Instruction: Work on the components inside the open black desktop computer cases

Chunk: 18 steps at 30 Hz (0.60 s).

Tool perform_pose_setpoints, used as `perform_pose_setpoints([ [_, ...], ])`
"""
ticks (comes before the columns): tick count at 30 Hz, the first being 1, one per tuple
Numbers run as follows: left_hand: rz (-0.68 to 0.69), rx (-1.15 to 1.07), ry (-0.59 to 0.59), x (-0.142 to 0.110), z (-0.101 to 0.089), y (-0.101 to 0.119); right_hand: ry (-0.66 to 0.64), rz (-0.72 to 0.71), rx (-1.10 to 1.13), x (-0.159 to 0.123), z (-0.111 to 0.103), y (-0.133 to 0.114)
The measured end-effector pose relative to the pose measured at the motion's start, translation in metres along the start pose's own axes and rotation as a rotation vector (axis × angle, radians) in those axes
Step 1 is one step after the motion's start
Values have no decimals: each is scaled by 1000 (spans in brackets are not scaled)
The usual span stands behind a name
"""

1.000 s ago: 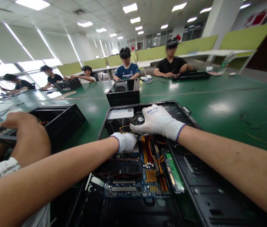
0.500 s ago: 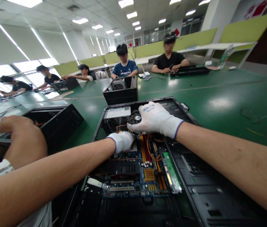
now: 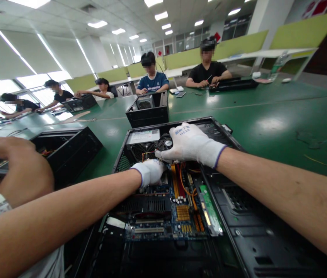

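Observation:
In front of me an open black computer case (image 3: 230,235) lies on its side, with a blue motherboard (image 3: 163,193) inside. My right hand (image 3: 188,143), in a white glove, is closed around a black cooling fan (image 3: 167,143) that sits tilted near the power supply (image 3: 143,136). Just below it, my gloved left hand (image 3: 151,172) reaches down to the motherboard with curled fingers. Its fingertips are hidden, so what they hold cannot be made out. Thin coloured wires run beside the fan, and orange cables (image 3: 194,200) cross the board's right side.
On my left, a neighbour's arm (image 3: 24,166) reaches over another open black case (image 3: 73,150). A further case (image 3: 149,110) stands across the green table (image 3: 268,123), where several people sit working. Near the far right edge stands a plastic bottle (image 3: 278,65).
My two hands stay almost in place at the fan and the motherboard. On the left, the neighbour's hand has risen and shifted a little.

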<state>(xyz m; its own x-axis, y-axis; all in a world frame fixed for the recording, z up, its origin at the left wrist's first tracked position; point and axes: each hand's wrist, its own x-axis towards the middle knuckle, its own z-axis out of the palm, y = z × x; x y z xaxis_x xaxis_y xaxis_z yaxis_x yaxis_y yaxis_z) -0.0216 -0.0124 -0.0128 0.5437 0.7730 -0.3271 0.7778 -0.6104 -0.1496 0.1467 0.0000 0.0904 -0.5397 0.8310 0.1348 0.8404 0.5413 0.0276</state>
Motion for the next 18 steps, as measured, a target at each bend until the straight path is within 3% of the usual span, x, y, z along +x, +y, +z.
perform_pose_setpoints([
  [18, -85, -16, -56, 2, -1, 1, -10, -27, -4, 0, 0, -1],
])
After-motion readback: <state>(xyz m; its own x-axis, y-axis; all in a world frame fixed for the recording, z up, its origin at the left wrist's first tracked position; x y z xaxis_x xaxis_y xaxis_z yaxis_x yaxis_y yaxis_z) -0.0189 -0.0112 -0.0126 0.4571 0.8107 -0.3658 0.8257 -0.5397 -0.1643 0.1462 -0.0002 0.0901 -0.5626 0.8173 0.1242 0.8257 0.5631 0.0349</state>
